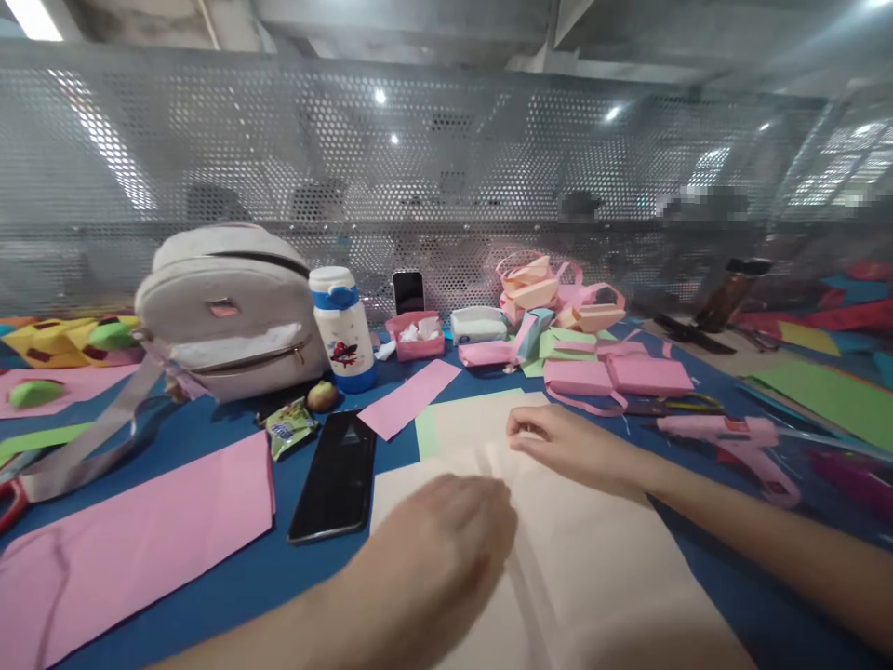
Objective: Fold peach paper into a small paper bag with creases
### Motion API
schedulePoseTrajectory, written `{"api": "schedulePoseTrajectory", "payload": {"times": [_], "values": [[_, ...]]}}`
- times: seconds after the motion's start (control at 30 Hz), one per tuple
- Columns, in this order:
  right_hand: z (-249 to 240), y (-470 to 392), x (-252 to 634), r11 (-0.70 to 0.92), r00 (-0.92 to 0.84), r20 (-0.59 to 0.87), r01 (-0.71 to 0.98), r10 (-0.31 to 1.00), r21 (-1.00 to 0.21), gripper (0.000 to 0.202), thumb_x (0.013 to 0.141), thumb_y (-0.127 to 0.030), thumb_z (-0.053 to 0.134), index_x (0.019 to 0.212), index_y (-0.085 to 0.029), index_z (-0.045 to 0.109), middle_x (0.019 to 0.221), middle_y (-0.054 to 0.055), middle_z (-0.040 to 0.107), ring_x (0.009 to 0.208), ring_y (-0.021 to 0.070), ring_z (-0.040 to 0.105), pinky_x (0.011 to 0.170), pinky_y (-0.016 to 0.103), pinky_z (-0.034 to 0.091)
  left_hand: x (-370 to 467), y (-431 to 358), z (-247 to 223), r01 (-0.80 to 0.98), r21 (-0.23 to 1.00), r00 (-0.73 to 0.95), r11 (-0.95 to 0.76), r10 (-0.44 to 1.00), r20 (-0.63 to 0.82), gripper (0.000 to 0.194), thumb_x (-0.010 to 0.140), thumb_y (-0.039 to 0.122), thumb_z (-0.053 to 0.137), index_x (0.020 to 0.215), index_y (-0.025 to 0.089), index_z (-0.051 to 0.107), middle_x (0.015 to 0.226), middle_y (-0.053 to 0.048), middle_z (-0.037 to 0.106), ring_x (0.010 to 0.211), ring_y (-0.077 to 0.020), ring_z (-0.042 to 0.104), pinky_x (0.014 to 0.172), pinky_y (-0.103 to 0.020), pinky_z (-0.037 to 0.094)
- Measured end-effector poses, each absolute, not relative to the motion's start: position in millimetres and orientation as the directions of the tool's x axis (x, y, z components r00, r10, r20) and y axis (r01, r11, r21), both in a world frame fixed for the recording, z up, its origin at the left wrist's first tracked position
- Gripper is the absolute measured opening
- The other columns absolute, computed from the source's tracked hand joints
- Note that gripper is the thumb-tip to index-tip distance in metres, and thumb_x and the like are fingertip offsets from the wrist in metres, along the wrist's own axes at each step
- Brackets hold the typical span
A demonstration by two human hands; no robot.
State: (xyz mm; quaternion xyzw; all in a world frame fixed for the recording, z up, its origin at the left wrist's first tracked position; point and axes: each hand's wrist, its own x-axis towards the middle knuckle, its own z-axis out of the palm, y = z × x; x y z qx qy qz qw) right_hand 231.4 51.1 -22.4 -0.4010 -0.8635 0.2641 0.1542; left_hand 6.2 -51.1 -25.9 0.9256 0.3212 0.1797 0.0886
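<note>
A large cream paper sheet (593,558) with creases down its middle lies on the blue table. My left hand (446,540) rests on its left part, fingers curled under and slightly blurred; anything beneath them is hidden. At the sheet's far edge is my right hand (558,442), its fingers curled together, and what they may grip is too small to make out. Beyond the sheet lie a cream piece and a light green piece of paper (425,433). A black phone (335,479) lies to the left of the sheet.
Pink paper (153,540) lies at the left. Behind stand a white backpack (233,316), a bottle (343,330) and a tissue pack (417,335). Folded pink pieces (648,374) and a pink glue gun (743,442) are at the right. A perforated metal screen (446,167) rises behind.
</note>
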Motion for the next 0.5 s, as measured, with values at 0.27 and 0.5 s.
{"api": "schedulePoseTrajectory", "payload": {"times": [0.27,0.5], "values": [[-39.5,39.4,242.6,0.48,-0.583,-0.043,0.707,0.811,-0.519,0.019,0.083,-0.024,0.062,0.102,-0.025,0.061,0.11,0.001,0.069,0.1,0.0229,0.062,0.082,0.031,0.04,3.9,-63.6,-67.8,0.539,-0.077,0.826,-0.839,0.508,0.246,0.058,0.099,0.052,0.044,0.135,0.008,0.052,0.142,-0.018,0.055,0.126,-0.0304,0.056,0.104,-0.042,0.046],[-44.7,44.0,244.0,0.455,-0.597,-0.08,0.685,0.798,-0.569,0.01,0.082,-0.023,0.063,0.091,-0.023,0.058,0.096,-0.001,0.067,0.088,0.0196,0.06,0.076,0.029,0.039,0.2,-60.6,-91.5,0.575,-0.205,0.777,-0.792,0.45,0.439,0.05,0.103,0.048,0.037,0.133,0.014,0.057,0.14,-0.013,0.058,0.126,-0.029,0.056,0.104,-0.043,0.047]]}}
